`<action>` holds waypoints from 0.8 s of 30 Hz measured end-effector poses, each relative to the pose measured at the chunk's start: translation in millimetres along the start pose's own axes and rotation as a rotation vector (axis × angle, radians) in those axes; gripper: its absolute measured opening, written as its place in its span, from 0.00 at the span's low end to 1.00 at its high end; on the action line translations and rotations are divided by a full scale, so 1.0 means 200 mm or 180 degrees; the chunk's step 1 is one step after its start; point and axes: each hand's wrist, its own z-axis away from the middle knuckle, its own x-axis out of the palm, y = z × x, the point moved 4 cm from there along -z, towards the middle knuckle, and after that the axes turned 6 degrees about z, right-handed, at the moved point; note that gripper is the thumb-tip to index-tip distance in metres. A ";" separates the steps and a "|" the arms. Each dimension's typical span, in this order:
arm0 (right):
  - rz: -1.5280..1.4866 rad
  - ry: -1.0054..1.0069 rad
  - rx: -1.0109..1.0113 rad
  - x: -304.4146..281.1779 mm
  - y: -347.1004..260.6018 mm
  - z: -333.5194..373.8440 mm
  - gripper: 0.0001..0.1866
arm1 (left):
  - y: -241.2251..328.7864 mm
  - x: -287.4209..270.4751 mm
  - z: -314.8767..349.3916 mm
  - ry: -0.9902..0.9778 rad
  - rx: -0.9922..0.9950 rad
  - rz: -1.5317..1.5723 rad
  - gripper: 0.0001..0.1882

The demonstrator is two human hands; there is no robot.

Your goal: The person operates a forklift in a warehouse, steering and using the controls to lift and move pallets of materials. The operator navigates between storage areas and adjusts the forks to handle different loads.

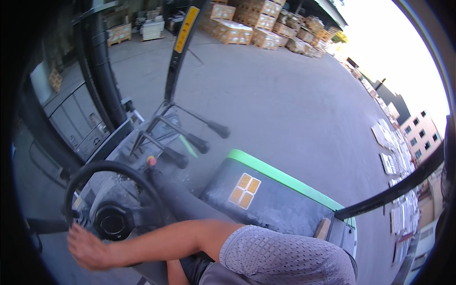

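Observation:
I sit at the controls of what looks like a forklift. The black steering wheel [116, 167] is at the lower left, around a dark round hub [113, 222]. My right arm, in a grey mesh sleeve [285, 251], crosses in front of the wheel. At the lower left of the rim, my right hand [90, 247] appears closed on it, though the fingers are not sharp. My left hand does not show. Below the right forearm is a strip of bare skin; I cannot tell whether it is arm or leg. Several black-knobbed levers [197, 142] and a red button [151, 161] are beyond the wheel.
A dark cover [266, 204] with a green edge and a yellow label lies to the right. Dark posts [394, 185] frame the cab; mast rails [97, 71] rise at left. Grey paving [266, 95] leads to stacked crates [232, 31]. Pallets of slabs [403, 213] line the right.

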 end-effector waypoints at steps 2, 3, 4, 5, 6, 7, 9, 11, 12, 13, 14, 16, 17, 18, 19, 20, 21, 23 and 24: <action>0.0240 0.0707 0.0275 0.01 0.24 -0.09 0.09 | -0.01 -0.02 0.05 -0.0216 -0.0098 0.0135 0.20; 0.0148 0.1043 0.0547 0.01 0.35 -0.09 0.08 | -0.01 -0.05 0.07 -0.0445 -0.0219 0.0205 0.20; 0.0122 0.1208 0.0761 0.02 0.40 -0.11 0.07 | -0.01 -0.13 0.11 -0.0221 -0.0309 0.0468 0.21; 0.0201 0.1098 0.0832 0.05 0.44 -0.16 0.08 | 0.03 -0.24 0.08 -0.0141 -0.0394 0.0135 0.21; 0.0394 0.0911 0.0701 0.05 0.44 -0.18 0.08 | 0.09 -0.39 0.05 -0.0023 -0.0155 0.0121 0.21; 0.0553 0.0801 0.0640 0.03 0.43 -0.21 0.07 | 0.15 -0.51 0.00 0.0144 0.0038 0.0105 0.21; 0.0586 0.1138 0.0665 -0.07 0.37 -0.20 0.06 | 0.16 -0.62 -0.06 -0.0179 -0.0143 0.0035 0.21; 0.0628 0.1623 0.0851 -0.25 0.33 -0.09 0.05 | 0.15 -0.67 -0.12 -0.0242 -0.0187 -0.0019 0.21; 0.0727 0.1501 0.0874 -0.30 0.32 -0.01 0.05 | 0.15 -0.68 -0.14 -0.0280 -0.0277 -0.0052 0.21; 0.0779 0.1152 0.1015 -0.31 0.32 0.07 0.05 | 0.13 -0.66 -0.14 -0.0394 -0.0582 -0.0116 0.21; 0.0867 0.1063 0.1116 -0.34 0.34 0.17 0.05 | 0.14 -0.63 -0.14 -0.0340 -0.0319 -0.0189 0.20; 0.0842 0.0827 0.1271 -0.39 0.34 0.37 0.04 | 0.16 -0.57 -0.10 -0.0293 -0.0269 -0.0163 0.20; 0.0815 0.0778 0.1284 -0.42 0.30 0.46 0.06 | 0.17 -0.55 -0.06 -0.0054 -0.0126 -0.0219 0.20; 0.0670 0.0914 0.1159 -0.49 0.24 0.54 0.06 | 0.16 -0.52 -0.01 -0.0170 -0.0205 -0.0122 0.20; 0.0523 0.0716 0.1337 -0.56 0.19 0.61 0.06 | 0.12 -0.48 0.07 -0.0235 -0.0288 -0.0121 0.20; 0.0571 0.0870 0.1172 -0.66 0.11 0.66 0.06 | 0.09 -0.45 0.15 -0.0262 -0.0202 -0.0105 0.20; 0.0535 0.0880 0.1160 -0.72 0.02 0.71 0.06 | 0.03 -0.43 0.25 -0.0494 -0.0109 -0.0002 0.20; 0.0550 0.0972 0.1136 -0.82 -0.16 0.77 0.06 | -0.10 -0.47 0.42 -0.0236 -0.0141 -0.0108 0.20; 0.0602 0.1053 0.1125 -0.84 -0.23 0.78 0.06 | -0.17 -0.51 0.49 -0.0236 -0.0205 -0.0150 0.20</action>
